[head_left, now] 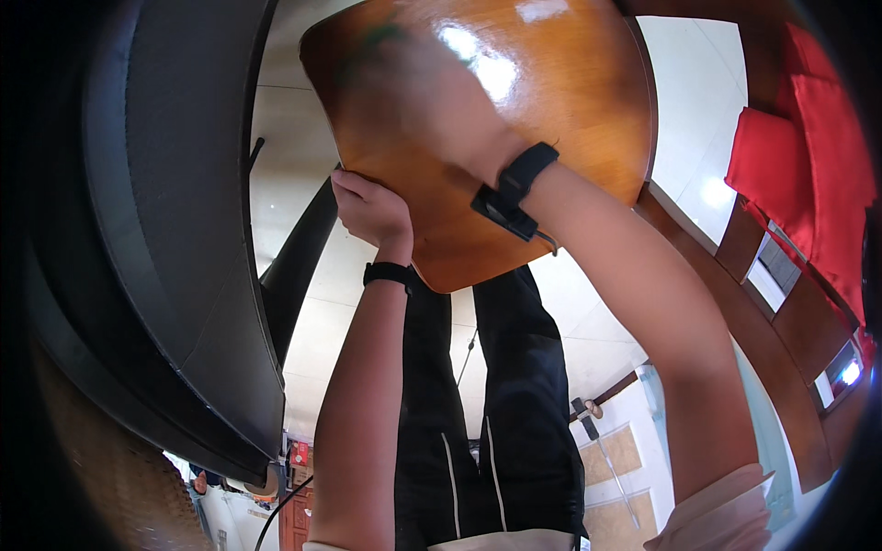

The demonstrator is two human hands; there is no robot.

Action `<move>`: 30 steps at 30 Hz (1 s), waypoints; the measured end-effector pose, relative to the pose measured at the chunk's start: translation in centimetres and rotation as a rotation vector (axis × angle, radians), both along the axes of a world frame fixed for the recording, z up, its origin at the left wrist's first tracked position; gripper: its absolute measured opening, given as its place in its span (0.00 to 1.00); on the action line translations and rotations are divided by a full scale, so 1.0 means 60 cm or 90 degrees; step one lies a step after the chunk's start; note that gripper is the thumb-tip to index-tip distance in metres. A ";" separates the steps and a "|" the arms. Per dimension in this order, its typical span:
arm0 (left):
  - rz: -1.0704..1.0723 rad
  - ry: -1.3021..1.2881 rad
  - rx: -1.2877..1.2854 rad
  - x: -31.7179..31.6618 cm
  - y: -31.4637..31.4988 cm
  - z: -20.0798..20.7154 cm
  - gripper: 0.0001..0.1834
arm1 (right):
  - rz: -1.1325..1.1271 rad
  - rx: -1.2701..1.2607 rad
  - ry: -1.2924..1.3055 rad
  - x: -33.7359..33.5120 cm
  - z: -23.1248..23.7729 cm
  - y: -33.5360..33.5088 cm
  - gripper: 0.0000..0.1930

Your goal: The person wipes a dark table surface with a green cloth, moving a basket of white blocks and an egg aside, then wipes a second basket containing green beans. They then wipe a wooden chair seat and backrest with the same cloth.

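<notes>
A glossy orange-brown wooden panel (579,110) with rounded corners, perhaps a seat or tabletop, lies in front of me. My left hand (372,209) is closed round its near left edge, with the thumb on top. Over the panel's far left part is my right hand (418,87), smeared by motion, so its fingers cannot be made out. A green thing (378,39), possibly a cloth or pad, shows at the fingertips and blurs along with the hand. Black straps circle both wrists; the right one carries a small black box (503,213) with a cable.
A large dark padded piece of furniture (184,202) rises close on the left. To the right stands a brown wooden frame (735,331) with red cloth (799,165) on it. My legs in black trousers (524,367) are below the panel, above a pale tiled floor (322,321).
</notes>
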State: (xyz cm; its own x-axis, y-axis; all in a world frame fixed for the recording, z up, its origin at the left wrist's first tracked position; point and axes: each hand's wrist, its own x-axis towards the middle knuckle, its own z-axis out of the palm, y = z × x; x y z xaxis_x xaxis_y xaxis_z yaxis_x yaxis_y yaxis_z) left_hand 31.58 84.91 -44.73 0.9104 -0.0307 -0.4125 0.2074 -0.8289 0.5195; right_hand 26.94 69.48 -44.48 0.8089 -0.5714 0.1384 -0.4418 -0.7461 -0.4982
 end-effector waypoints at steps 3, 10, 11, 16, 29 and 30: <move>-0.008 -0.025 0.010 -0.001 0.000 -0.005 0.32 | 0.165 -0.034 0.005 -0.034 0.016 -0.015 0.25; -0.014 -0.018 0.001 -0.002 0.007 -0.012 0.33 | -0.168 0.028 -0.080 -0.012 0.031 -0.166 0.17; -0.017 -0.022 0.001 -0.001 0.007 -0.013 0.33 | -0.177 0.037 -0.084 0.008 0.024 -0.160 0.16; -0.022 -0.028 -0.013 0.000 0.008 -0.014 0.33 | -0.114 -0.002 0.072 0.083 -0.006 -0.058 0.20; -0.004 -0.013 -0.035 -0.001 0.011 -0.013 0.32 | -0.050 0.051 -0.105 0.066 -0.010 -0.067 0.22; -0.010 -0.016 -0.035 -0.001 0.012 -0.015 0.32 | -0.058 0.041 -0.127 0.084 -0.013 -0.059 0.20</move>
State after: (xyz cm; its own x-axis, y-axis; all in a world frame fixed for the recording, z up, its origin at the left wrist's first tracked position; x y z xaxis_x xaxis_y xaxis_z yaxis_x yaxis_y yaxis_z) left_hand 31.53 85.65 -45.64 0.9197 -0.0663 -0.3871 0.1815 -0.8023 0.5687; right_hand 32.00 65.96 -45.25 0.7134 -0.6541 0.2515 -0.3937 -0.6710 -0.6283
